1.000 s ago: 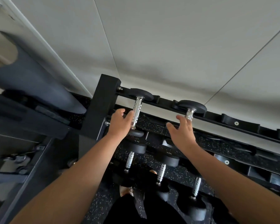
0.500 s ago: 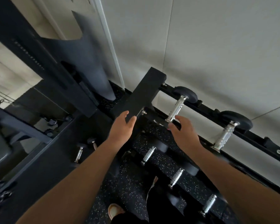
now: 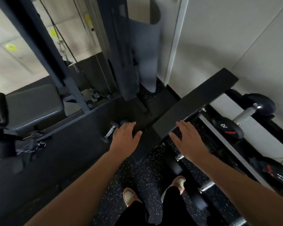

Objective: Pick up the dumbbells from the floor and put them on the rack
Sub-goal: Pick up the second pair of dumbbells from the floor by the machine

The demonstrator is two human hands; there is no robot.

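Empty hands (image 3: 124,139) above floor dumbbell (image 3: 111,132)

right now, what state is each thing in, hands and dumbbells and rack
left hand: open, empty, fingers spread above the floor dumbbell
right hand: open, empty, beside the rack post
floor dumbbell: lying on the floor left of the rack, partly hidden by the left hand
top dumbbell: seated on the rack's upper tier
lower dumbbells: racked, blurred
rack post: bare
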